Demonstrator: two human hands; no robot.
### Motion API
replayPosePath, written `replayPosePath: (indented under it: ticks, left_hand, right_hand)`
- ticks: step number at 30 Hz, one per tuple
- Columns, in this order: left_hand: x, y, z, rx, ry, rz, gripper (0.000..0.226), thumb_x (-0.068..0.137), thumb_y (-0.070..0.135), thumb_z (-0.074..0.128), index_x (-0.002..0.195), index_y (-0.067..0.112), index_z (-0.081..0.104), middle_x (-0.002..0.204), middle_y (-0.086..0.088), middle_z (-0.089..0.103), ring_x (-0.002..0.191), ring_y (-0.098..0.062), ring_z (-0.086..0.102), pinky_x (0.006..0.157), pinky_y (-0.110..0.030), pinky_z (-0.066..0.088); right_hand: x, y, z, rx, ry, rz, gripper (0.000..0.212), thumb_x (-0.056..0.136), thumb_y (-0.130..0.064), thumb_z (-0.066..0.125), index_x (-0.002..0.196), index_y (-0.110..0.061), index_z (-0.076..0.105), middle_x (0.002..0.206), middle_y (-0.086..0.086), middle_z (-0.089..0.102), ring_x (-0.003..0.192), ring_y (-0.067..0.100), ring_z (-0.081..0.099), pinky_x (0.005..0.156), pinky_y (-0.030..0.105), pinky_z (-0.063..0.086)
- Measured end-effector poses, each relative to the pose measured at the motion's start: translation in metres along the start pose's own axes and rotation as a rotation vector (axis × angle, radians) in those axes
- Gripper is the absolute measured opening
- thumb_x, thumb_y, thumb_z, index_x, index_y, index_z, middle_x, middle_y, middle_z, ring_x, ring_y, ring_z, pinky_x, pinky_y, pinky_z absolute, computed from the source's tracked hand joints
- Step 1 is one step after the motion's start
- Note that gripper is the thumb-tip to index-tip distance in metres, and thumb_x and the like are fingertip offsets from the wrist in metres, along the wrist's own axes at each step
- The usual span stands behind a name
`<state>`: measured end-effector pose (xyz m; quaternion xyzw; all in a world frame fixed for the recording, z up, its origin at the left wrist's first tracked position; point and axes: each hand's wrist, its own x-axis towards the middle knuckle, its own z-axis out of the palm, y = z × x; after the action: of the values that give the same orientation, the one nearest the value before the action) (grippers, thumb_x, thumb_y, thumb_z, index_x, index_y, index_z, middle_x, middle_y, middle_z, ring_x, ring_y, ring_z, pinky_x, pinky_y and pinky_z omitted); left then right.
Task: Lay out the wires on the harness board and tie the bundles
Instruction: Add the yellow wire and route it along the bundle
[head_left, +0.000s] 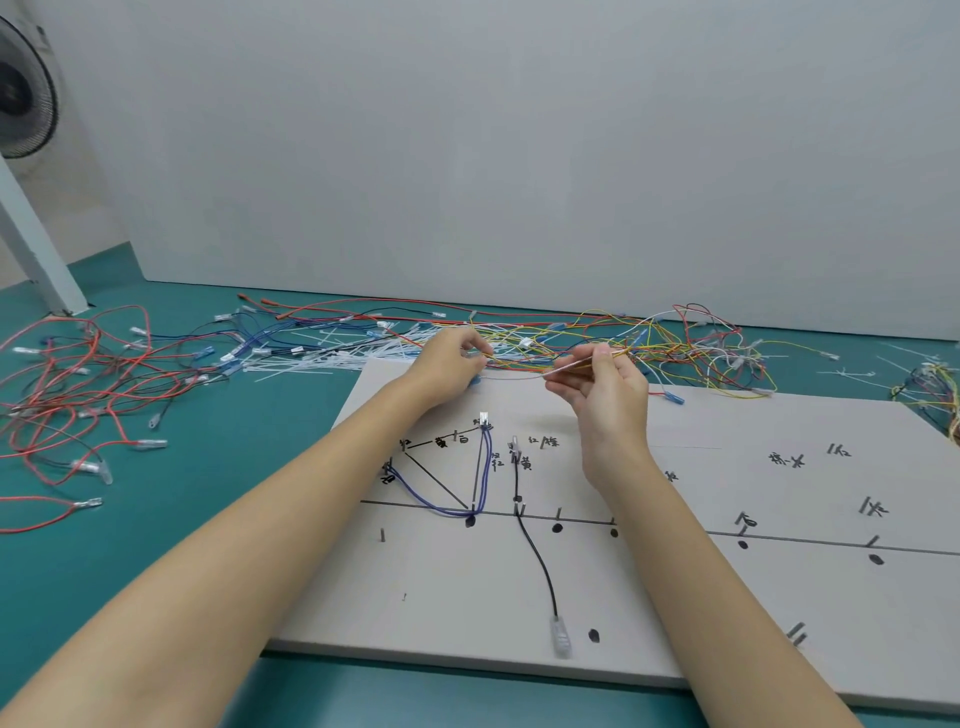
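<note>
Where the teal bench runs nearest the camera, a pale grey harness board lies flat on it, its near edge parallel to the bench edge. Two bare forearms reach across the board from below. A black wire runs down the board from a peg near the middle and ends in a clear terminal close to the near edge. One long ruled line crosses the board left to right, with black dots and short metal pegs set along it. At left centre, a blue wire is looped between pegs over a drawn triangle, with a white connector at the top corner. Handwritten black characters mark the peg positions; several can be read as colour names, including 红, 黄 and 白, while others are too small to read.

At the far edge of the board, the left hand has its fingers curled, pinching a thin white wire. The right hand pinches the other part of that wire between thumb and fingertips, held just above the board.

Beyond the hands, a tangle of yellow wires lies on the bench; the count cannot be told. Left of it lie white cable ties and blue wires, then a spread of red wires. A plain grey wall stands behind. A fan shows at top left.
</note>
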<state>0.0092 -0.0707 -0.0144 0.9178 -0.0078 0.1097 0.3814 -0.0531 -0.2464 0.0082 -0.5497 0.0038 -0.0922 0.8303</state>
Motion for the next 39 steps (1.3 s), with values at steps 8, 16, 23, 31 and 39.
replayPosePath:
  ticks: [8,16,23,31,39]
  left_hand:
    - [-0.002,0.001,0.004,0.037,0.003,0.034,0.017,0.096,0.015,0.056,0.105,0.015,0.07,0.104,-0.001,0.06,0.097,-0.014,0.051,0.08,-0.024,0.035]
    - [0.007,0.002,0.002,-0.113,0.051,-0.048,0.013,0.098,0.011,0.052,0.102,0.008,0.064,0.105,-0.014,0.069,0.1,-0.024,0.062,0.088,-0.031,0.046]
    - [0.009,-0.001,-0.003,-0.286,0.12,-0.14,0.016,0.1,0.013,0.047,0.106,0.006,0.061,0.089,-0.005,0.067,0.088,-0.019,0.06,0.091,-0.036,0.049]
    - [0.004,0.004,-0.002,-0.458,0.117,-0.173,0.02,0.097,0.005,0.05,0.11,-0.002,0.063,0.084,-0.005,0.066,0.077,-0.015,0.062,0.069,-0.018,0.05]
    - [-0.003,0.023,-0.012,-1.169,-0.013,-0.467,0.016,0.104,0.009,0.033,0.105,0.013,0.048,0.109,-0.013,0.063,0.105,-0.029,0.06,0.085,-0.036,0.05]
  right_hand:
    - [-0.002,-0.003,0.0,0.089,-0.043,0.065,0.034,0.105,-0.015,0.031,0.077,-0.007,0.05,0.061,0.009,0.06,0.065,0.027,0.062,0.071,0.034,0.054]
    - [-0.002,-0.003,0.0,0.027,-0.026,0.05,0.034,0.105,-0.015,0.032,0.075,-0.01,0.047,0.057,0.004,0.048,0.048,0.017,0.056,0.062,0.031,0.049]
    - [0.0,-0.003,-0.002,-0.026,0.041,0.057,0.034,0.104,-0.019,0.032,0.076,-0.011,0.049,0.058,0.004,0.051,0.051,0.02,0.056,0.058,0.029,0.048]
    - [-0.001,-0.006,-0.002,0.014,0.036,0.137,0.039,0.103,-0.019,0.035,0.066,-0.011,0.045,0.068,0.014,0.066,0.065,0.027,0.064,0.069,0.033,0.057]
    - [0.002,0.001,-0.001,-0.139,0.058,0.16,0.035,0.102,-0.016,0.035,0.078,-0.004,0.057,0.091,0.011,0.064,0.07,0.022,0.068,0.071,0.027,0.057]
